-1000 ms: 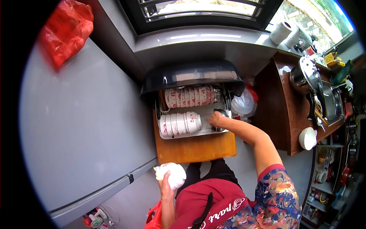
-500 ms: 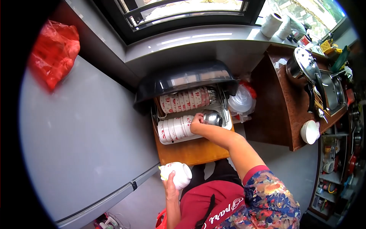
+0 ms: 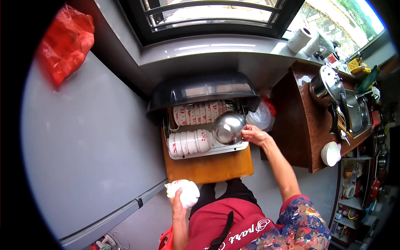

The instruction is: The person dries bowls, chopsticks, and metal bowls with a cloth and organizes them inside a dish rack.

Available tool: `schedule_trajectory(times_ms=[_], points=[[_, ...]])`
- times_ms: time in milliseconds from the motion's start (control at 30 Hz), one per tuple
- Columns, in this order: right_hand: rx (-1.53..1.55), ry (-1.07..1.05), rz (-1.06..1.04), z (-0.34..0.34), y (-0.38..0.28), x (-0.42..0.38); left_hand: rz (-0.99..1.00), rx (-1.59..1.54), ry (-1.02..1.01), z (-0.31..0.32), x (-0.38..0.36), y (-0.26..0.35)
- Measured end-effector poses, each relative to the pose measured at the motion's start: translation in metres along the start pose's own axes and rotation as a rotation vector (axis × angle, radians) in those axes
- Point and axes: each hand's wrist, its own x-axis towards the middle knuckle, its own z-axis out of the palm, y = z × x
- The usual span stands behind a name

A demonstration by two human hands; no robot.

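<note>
My right hand pinches the rim of a shiny metal bowl and holds it over the right part of the dish rack. Low in front of my body, my left hand is wrapped round a white bowl with a red pattern; a bit of yellow shows at its left side. Inside the rack, a front row of white bowls with red prints stands on edge. Behind them runs a second row of patterned bowls, its right end partly hidden by the metal bowl.
A dark lid is raised over the rack, which sits on a wooden stand. At left is a large grey surface with a red plastic bag. The brown counter at right bears a pot and a white bowl.
My right hand has lifted the metal bowl from beside the front row and moved it right and up. The white bowl in my left hand has turned, its foot no longer facing right.
</note>
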Motion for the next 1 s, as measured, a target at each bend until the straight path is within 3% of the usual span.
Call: schedule_trajectory(times_ms=[133,267,567,1000], points=[[0.644,0.022,-0.214,0.026,0.027,0.031,0.012,0.058,-0.061,0.008,0.006,0.002],[0.864,0.027,-0.381,0.047,0.024,0.083,0.021,0.079,-0.04,0.019,0.002,0.004],[0.986,0.051,-0.526,0.037,0.018,0.132,0.009,0.077,-0.02,0.016,-0.013,0.002],[1.027,0.202,-0.449,0.024,-0.014,0.182,0.029,0.088,-0.029,0.024,-0.006,-0.004]])
